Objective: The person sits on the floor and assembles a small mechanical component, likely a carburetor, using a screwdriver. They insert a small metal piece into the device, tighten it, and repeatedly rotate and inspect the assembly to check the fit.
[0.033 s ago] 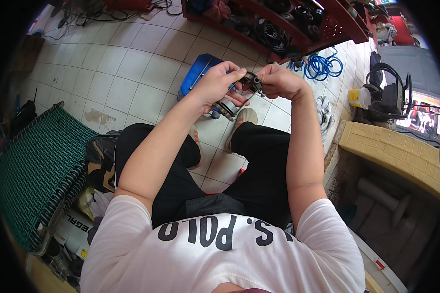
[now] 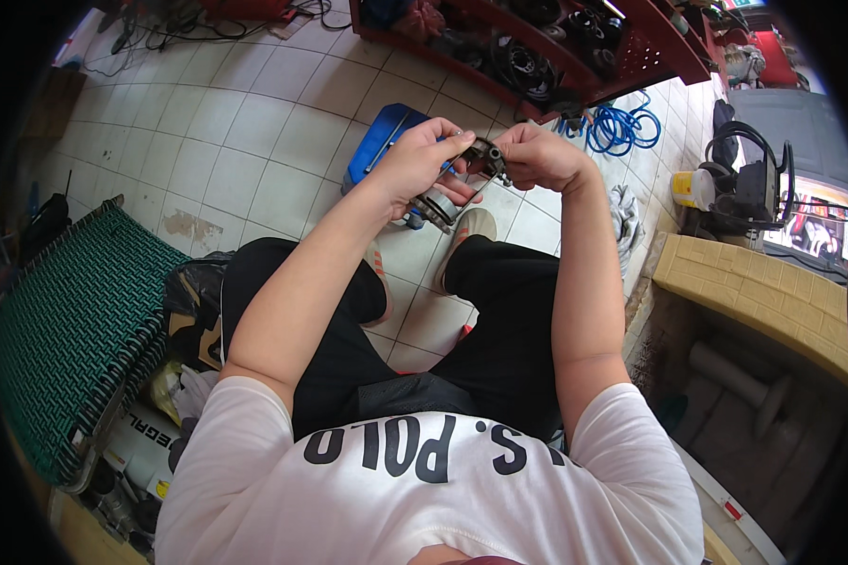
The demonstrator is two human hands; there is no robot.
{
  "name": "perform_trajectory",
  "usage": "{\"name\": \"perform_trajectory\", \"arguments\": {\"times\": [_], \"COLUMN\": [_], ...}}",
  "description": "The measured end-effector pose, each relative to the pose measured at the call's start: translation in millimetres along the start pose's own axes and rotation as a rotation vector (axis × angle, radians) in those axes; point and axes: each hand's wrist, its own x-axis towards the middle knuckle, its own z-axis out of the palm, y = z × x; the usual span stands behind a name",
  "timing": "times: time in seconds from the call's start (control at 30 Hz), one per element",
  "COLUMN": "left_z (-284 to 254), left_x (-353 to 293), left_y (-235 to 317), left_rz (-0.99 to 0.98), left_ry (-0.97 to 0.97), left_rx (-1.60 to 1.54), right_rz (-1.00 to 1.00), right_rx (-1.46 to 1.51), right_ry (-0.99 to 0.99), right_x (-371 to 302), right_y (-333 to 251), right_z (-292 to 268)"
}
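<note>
Between my two hands, above the floor and my shoes, is a metal mechanical part (image 2: 438, 207) with two round ends joined by thin rods. The upper end is dark with small lugs; the lower one is silvery. My left hand (image 2: 415, 160) is closed around it, thumb on the dark end and other fingers reaching underneath. At the right edge of that dark end, my right hand (image 2: 542, 158) pinches with bent fingers. Whether a small piece sits in those right fingertips is hidden. Just beyond my left hand, a blue plastic box (image 2: 372, 141) rests on the tiles.
A red metal rack (image 2: 622, 71) holding dark parts stands ahead. Coiled blue hose (image 2: 622, 127) lies right of my hands. Further right are a white-and-yellow tub (image 2: 693, 189) and a yellow brick-patterned ledge (image 2: 754, 297). A green woven seat (image 2: 85, 330) stands left.
</note>
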Motion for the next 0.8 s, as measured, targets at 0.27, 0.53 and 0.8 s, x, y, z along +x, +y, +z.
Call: {"name": "perform_trajectory", "arguments": {"times": [0.27,0.53,0.8], "left_z": [-1,-3,-3], "left_x": [-1,-3,-2], "left_y": [0,2,2], "left_rz": [-0.029,-0.011,-0.024], "left_ry": [-0.084,-0.109,-0.107], "left_rx": [-0.203,-0.246,-0.242], "right_rz": [-0.137,-0.159,-0.145], "right_rx": [-0.034,0.01,0.012], "right_ry": [0.059,0.053,0.08], "right_x": [1,3,-1], "right_y": [-2,-2,-5], "right_z": [3,7,8]}}
